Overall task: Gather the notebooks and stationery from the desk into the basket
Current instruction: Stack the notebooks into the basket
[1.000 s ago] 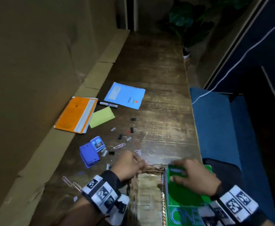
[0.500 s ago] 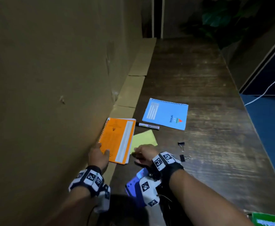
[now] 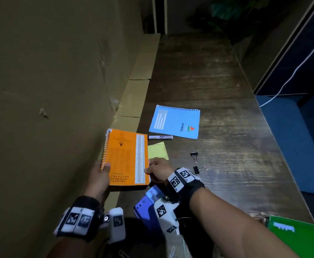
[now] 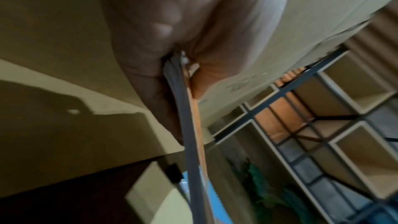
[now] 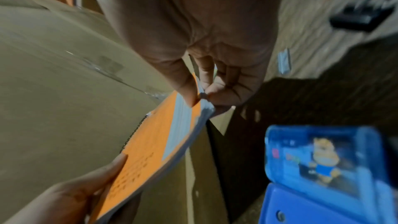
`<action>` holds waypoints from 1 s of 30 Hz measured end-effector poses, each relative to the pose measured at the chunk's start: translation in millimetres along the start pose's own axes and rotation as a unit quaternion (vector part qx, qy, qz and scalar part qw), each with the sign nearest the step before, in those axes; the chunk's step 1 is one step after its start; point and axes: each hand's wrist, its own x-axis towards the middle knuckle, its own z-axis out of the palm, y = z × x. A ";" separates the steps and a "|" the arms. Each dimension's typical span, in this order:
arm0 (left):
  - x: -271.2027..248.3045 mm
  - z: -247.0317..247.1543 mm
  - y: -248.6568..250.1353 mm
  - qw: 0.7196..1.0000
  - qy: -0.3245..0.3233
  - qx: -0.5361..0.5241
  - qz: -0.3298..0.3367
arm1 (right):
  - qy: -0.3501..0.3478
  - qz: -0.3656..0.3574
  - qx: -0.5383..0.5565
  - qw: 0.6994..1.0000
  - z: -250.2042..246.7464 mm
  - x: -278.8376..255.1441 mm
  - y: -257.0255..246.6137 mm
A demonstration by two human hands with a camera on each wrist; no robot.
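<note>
Item 1: orange notebook (image 3: 126,157), spiral-bound, held by you above the worktop (image 3: 217,101) beside the cardboard wall (image 3: 50,90). Your left hand (image 3: 99,178) grips its spiral edge, thumb on the cover, fingers curled beneath. Your right hand (image 3: 159,169) pinches the opposite edge, thumb on top and fingers (image 5: 217,89) under the pages (the right wrist view shows this plainly).

Item 2: blue notebook (image 3: 175,121), flat on the worktop, beyond the orange one.

Item 3: marker (image 3: 160,137), lying just beside the blue notebook's near edge.

Item 4: yellow sticky pad (image 3: 157,150), partly hidden behind the orange notebook.

Item 5: two binder clips (image 3: 194,155), right of the pad, near each other.

Item 6: blue case (image 5: 323,168), open, under your right wrist.

Item 7: green book (image 3: 299,237), lower right corner.
</note>
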 end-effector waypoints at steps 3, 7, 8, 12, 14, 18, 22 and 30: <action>-52.6 -2.3 28.1 0.996 -0.047 -0.063 0.033 | -0.018 -0.043 -0.010 0.999 -24.4 -41.5 -2.2; -126.6 11.3 47.8 0.982 -0.146 -0.087 0.083 | 0.006 -0.100 0.043 0.994 -73.7 -136.8 14.3; -146.6 18.9 51.8 0.977 -0.172 -0.078 0.097 | 0.024 -0.113 0.053 0.992 -87.0 -163.2 22.4; -215.6 59.0 37.5 0.957 -0.256 0.066 0.122 | 0.083 -0.122 0.036 0.988 -144.9 -263.1 77.5; -242.5 82.3 25.7 0.932 -0.337 0.075 0.112 | 0.120 -0.098 0.010 0.988 -176.0 -304.5 109.8; -270.0 141.3 -5.7 0.819 -0.529 0.183 0.130 | 0.176 -0.053 -0.132 0.974 -224.4 -352.7 168.1; -284.9 193.1 -49.5 0.782 -0.506 0.306 0.197 | 0.183 -0.003 -0.288 0.940 -246.3 -360.4 204.1; -307.0 210.0 -81.7 0.748 -0.506 0.406 0.139 | 0.155 0.056 -0.397 0.903 -239.1 -360.6 232.7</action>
